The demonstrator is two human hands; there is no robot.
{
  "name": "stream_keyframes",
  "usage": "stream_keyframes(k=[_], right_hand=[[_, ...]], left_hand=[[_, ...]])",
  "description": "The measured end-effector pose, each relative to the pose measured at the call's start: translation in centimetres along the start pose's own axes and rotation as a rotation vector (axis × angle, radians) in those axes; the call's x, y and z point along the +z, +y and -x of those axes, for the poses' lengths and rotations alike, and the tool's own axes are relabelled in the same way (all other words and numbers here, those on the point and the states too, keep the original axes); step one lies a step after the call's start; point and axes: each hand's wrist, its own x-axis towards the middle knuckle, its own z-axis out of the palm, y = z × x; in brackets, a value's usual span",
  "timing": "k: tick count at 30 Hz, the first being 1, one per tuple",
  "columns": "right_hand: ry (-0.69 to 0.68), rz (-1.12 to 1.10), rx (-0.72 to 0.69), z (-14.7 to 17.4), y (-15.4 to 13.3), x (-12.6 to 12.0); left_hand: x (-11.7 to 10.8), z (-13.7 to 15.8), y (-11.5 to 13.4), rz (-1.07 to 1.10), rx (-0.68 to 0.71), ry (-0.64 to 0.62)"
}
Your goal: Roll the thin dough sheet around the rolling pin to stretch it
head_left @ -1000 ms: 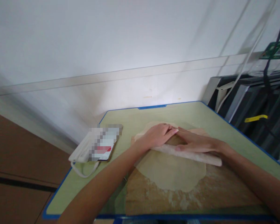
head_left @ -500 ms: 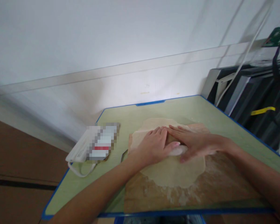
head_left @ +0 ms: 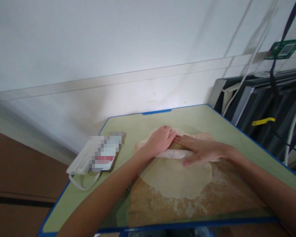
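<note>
A thin round sheet of dough lies on a floured wooden board. Across it runs a pale, floury roll, about the thickness of a rolling pin; whether dough is wrapped round a pin I cannot tell. My left hand rests over the left part of the roll, fingers pointing away, not wrapped round it. My right hand lies over the right part, fingers stretched flat toward the left hand and thumb apart on the near side. The fingertips of both hands meet or nearly meet.
The green table has a blue edge and stands against a white wall. At left lie a phone with a blurred screen and a white strapped item. Dark panels and hanging cables stand at right.
My left hand has moved forward over the roll and its thumb has drawn in toward its fingers. More of the roll shows between the hands. The view has shifted slightly.
</note>
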Motion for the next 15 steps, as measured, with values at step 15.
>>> stream_keyframes(k=[15], right_hand=[[0.003, 0.03, -0.012, 0.0, 0.7, 0.7]], left_hand=[[-0.1, 2.7, 2.5, -0.022, 0.044, -0.025]])
